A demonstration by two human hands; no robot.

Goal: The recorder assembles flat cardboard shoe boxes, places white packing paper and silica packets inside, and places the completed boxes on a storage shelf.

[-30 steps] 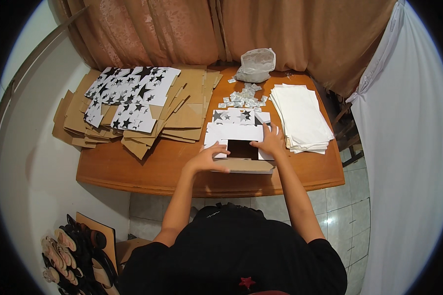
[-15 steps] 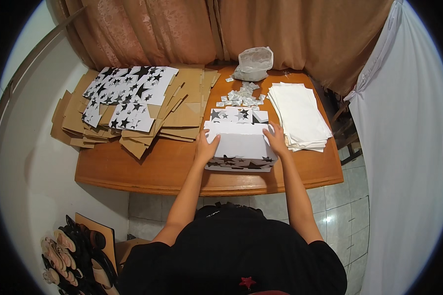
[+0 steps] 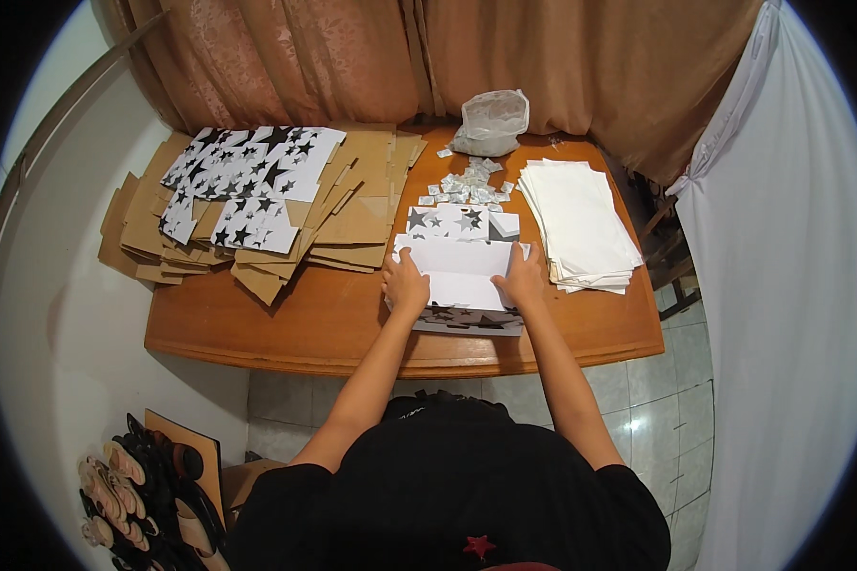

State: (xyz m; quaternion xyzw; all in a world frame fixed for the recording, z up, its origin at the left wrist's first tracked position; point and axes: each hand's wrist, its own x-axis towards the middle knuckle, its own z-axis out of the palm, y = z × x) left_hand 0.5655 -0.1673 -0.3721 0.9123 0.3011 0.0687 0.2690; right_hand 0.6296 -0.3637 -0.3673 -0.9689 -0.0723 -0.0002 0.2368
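A small cardboard box (image 3: pixel 459 285), white inside with black and grey stars on the outside, lies on the wooden table (image 3: pixel 286 324) in front of me. My left hand (image 3: pixel 405 284) presses on its left side and my right hand (image 3: pixel 522 278) grips its right side, both holding a white flap down. Just beyond the box lies a flat star-printed sheet (image 3: pixel 452 221).
A pile of flat brown and star-printed cardboard blanks (image 3: pixel 257 200) covers the table's left. A stack of white sheets (image 3: pixel 581 224) sits at the right. Small silver packets (image 3: pixel 471 181) and a clear plastic bag (image 3: pixel 490 122) lie at the back. Shoes (image 3: pixel 133 495) stand on the floor.
The white flap has been folded over the box's dark opening. Both hands moved from the near edge of the box out to its left and right sides.
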